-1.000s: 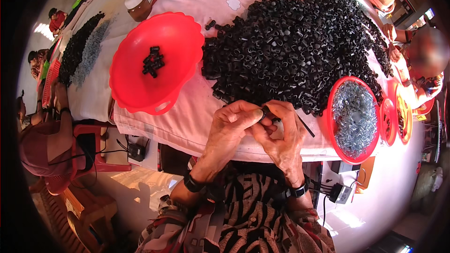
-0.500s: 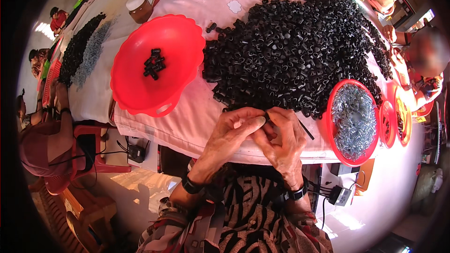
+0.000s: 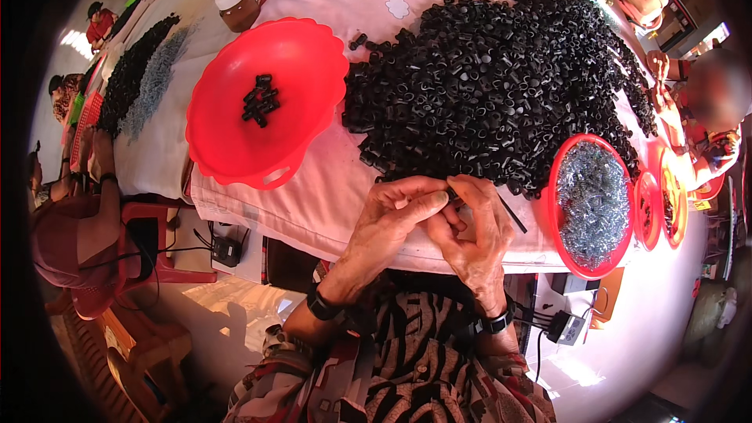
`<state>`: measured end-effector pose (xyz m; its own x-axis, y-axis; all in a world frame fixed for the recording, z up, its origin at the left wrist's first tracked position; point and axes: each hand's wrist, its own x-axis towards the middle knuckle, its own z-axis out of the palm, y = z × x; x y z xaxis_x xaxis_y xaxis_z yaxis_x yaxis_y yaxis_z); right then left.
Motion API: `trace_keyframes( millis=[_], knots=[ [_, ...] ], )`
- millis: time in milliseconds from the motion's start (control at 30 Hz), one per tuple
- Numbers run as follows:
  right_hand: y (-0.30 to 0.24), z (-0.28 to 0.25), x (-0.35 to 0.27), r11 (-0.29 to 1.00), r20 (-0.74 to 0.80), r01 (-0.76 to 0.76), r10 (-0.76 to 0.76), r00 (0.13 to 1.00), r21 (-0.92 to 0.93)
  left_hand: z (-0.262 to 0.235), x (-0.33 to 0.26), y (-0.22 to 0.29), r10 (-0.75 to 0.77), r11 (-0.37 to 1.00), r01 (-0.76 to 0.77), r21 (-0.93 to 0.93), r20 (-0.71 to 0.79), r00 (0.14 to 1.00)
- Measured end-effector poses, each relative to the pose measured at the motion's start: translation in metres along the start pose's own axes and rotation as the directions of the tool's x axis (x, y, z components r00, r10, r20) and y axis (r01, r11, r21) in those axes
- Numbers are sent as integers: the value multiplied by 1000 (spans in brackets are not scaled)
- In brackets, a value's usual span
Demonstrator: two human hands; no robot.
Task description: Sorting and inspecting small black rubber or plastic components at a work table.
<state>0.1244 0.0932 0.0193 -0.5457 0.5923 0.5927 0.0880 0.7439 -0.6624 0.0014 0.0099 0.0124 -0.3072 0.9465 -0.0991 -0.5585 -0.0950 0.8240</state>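
At the table's near edge my two hands meet with fingertips together. My left hand (image 3: 384, 223) is closed, thumb and forefinger pinching a small black piece (image 3: 452, 195), mostly hidden by the fingers. Closed on the same piece from the other side is my right hand (image 3: 479, 239). A thin black stick (image 3: 514, 214) sticks out beside the right hand's fingers; its other end is hidden. Just beyond lies a big heap of short black plastic sleeves (image 3: 478, 102). To the left, a red scalloped basin (image 3: 215, 121) holds several black pieces (image 3: 259, 100).
A red bowl (image 3: 557, 223) of shiny clear-bluish bits (image 3: 592, 204) stands at right, beside smaller red and orange bowls. A white-lidded brown jar (image 3: 237, 8) stands behind the basin. Pink cloth covers the table (image 3: 329, 211). Other people sit at right and left.
The view has shifted slightly. My fingers have moved a little around the small black piece, which now shows less; both hands stay in the same place.
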Motion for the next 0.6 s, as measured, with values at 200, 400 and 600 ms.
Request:
trace_keyframes(
  millis=[200, 400, 600],
  knots=[
    [3, 0, -4, 999, 11, -6, 6, 1000, -32, 0, -5, 2, -63, 997, 62, -36, -37, 997],
    [5, 1, -8, 994, 14, 51, -50, 999, -94, 5, -7, 2, -9, 989, 23, 146, -94, 996],
    [4, -4, -5, 979, 75, 149, -139, 987, -143, 3, -6, -2, 23, 985, -5, 173, -100, 995]
  ],
)
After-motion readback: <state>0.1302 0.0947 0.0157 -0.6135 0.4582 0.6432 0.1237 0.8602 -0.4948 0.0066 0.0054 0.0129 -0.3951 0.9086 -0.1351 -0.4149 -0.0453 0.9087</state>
